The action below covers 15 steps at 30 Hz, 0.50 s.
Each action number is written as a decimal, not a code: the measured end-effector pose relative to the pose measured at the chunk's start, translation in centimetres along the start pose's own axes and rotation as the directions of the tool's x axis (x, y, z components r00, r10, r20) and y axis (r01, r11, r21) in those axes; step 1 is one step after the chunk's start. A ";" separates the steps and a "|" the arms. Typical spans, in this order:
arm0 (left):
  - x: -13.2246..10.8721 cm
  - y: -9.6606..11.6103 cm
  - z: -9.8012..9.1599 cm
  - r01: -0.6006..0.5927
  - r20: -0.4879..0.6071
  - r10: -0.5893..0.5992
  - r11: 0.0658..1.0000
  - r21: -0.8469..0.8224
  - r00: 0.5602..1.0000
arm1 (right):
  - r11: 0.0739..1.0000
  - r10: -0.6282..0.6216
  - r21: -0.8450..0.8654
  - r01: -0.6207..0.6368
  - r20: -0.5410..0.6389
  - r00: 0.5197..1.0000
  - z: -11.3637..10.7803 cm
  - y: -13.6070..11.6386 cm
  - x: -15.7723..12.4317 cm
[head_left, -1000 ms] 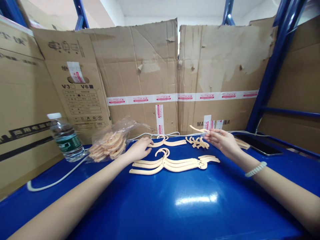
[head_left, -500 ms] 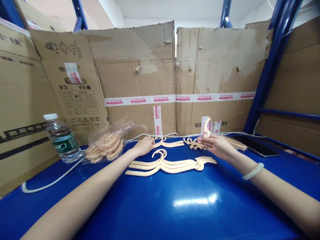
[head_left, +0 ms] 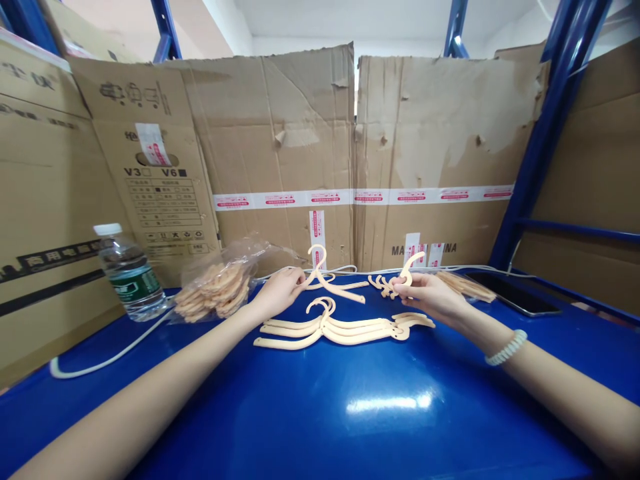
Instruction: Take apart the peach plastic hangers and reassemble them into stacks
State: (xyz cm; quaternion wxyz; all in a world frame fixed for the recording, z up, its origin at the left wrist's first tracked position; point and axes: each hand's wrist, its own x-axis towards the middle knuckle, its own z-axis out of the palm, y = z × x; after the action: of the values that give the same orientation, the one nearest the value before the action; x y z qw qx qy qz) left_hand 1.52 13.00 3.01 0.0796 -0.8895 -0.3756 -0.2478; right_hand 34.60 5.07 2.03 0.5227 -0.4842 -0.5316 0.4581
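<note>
My left hand (head_left: 286,288) grips one end of a cream plastic hanger (head_left: 336,289), whose hook is tilted up off the table; another hanger lies just behind it. In my right hand (head_left: 425,292) a small curved cream piece (head_left: 412,265) is pinched between thumb and fingers, its tail pointing up. Beside those fingers lies a small pile of similar curved pieces (head_left: 383,285). Nearer to me, several hangers (head_left: 295,345) lie overlapped on the blue table, with a few curved pieces (head_left: 401,328) at their right end.
To the left, a clear bag (head_left: 213,288) of cream parts sits beside a water bottle (head_left: 131,273). A phone (head_left: 515,293) and another packet of parts (head_left: 466,285) lie at right. A white cable (head_left: 107,359) runs along the table (head_left: 320,413); cardboard sheets (head_left: 280,153) stand behind.
My left hand has lifted a hanger from the back of the table, raising its hook. My right hand has turned and lowered the curved piece slightly, its tail now leaning right.
</note>
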 end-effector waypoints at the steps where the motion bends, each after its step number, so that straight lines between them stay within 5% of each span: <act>1: -0.6 0.4 -0.7 -0.012 -0.022 0.012 1.000 -0.013 1.000 | 1.000 -0.004 0.001 0.004 0.003 1.000 0.1 -0.2 -0.1; 7: -5.0 3.5 -3.6 -0.054 -0.139 0.044 0.997 -0.064 0.989 | 0.999 -0.009 0.038 0.008 0.027 1.000 1.9 -1.2 -1.3; 15: -9.0 5.2 -1.4 -0.078 -0.186 0.013 0.935 -0.347 0.982 | 0.999 -0.009 -0.033 0.013 0.125 0.992 3.7 -0.2 -2.3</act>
State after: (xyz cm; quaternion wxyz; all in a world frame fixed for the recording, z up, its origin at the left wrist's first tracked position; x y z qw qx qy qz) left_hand -0.65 3.20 -0.06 -0.0416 -0.8717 -0.2954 -0.3888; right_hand 30.85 2.79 1.86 0.4827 -0.4604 -0.5737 0.4753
